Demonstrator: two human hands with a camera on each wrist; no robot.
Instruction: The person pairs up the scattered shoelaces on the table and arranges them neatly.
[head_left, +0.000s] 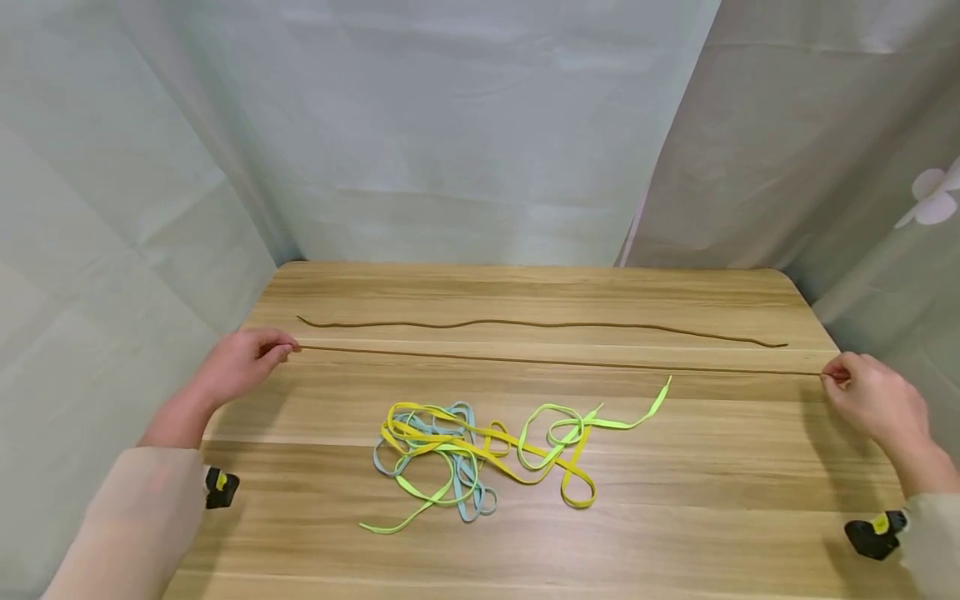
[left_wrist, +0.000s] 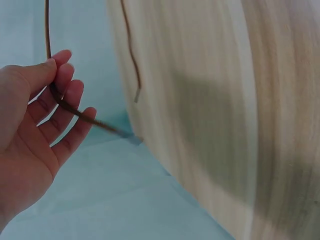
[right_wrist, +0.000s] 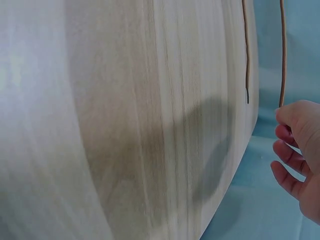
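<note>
A thin brown shoelace (head_left: 555,362) is stretched nearly straight between both hands, above the wooden table. My left hand (head_left: 251,358) pinches it between thumb and forefinger; in the left wrist view a loose tail of the shoelace (left_wrist: 75,111) hangs past the other fingers. At the far right, my right hand (head_left: 881,400) pinches the other end, and the right wrist view shows the taut shoelace (right_wrist: 283,50) rising from the thumb and forefinger. Behind it, a second brown shoelace (head_left: 480,322) lies on the table in a slightly wavy line.
Nearer the front, yellow (head_left: 581,492), light green (head_left: 420,508) and pale blue (head_left: 472,500) flat shoelaces lie in a loose tangle on the table (head_left: 675,533). Pale curtains (head_left: 450,150) hang behind and on both sides of the table.
</note>
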